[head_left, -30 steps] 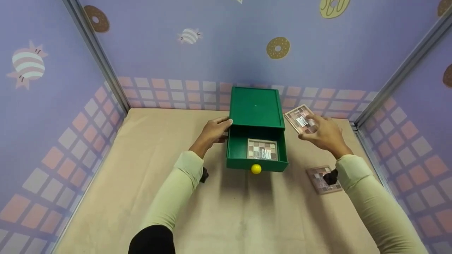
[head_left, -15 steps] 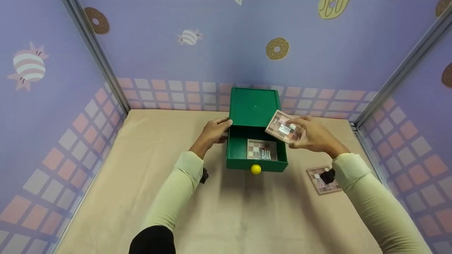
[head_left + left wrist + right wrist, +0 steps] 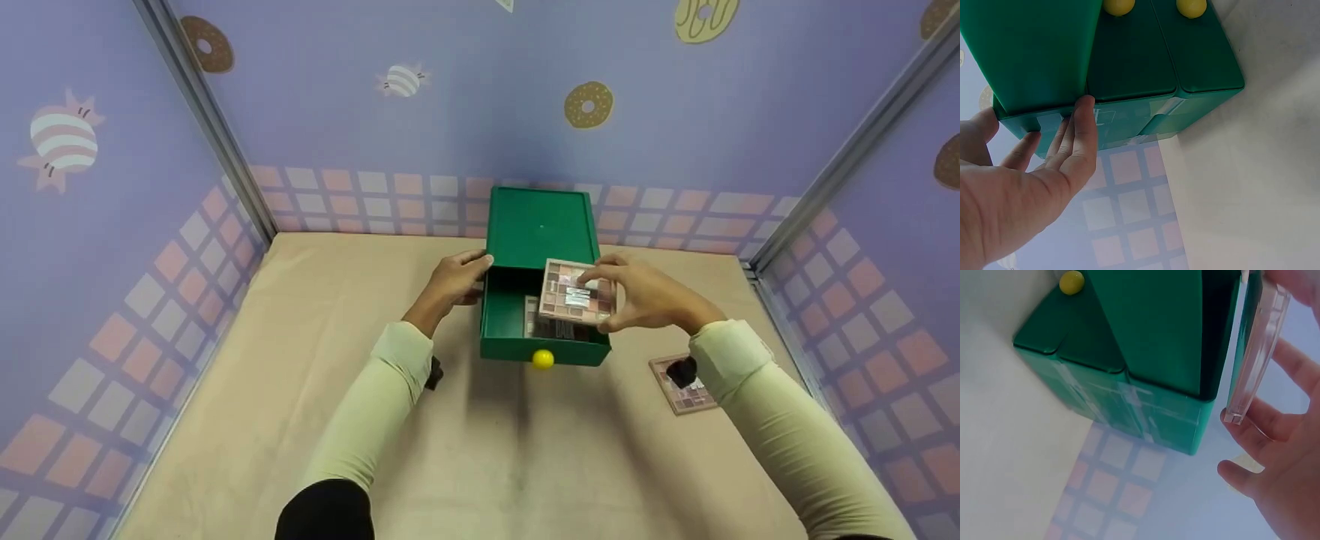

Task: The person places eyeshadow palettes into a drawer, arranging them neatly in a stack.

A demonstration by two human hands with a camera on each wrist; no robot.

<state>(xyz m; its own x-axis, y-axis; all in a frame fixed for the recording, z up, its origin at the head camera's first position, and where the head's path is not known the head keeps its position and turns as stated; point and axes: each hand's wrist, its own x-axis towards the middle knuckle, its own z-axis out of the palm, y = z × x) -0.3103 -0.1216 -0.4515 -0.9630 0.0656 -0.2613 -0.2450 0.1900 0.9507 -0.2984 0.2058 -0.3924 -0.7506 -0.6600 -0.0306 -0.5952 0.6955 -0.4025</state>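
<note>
Right hand [image 3: 646, 295]: pinching, thumb opposed to fingers, one square brown-toned makeup palette with clear lid [image 3: 561, 296], poised left of that grip, over the pulled-out green plastic drawer [image 3: 504, 348]. Second palette [image 3: 531, 319]: inside the drawer, under the held one, partly covered. Left hand [image 3: 454, 277]: fingers extended against the side of the green plastic cabinet [image 3: 540, 225], seemingly bracing. Step, by my reckoning: loading. Next move calls for lowering level, then releasing gently.
</note>
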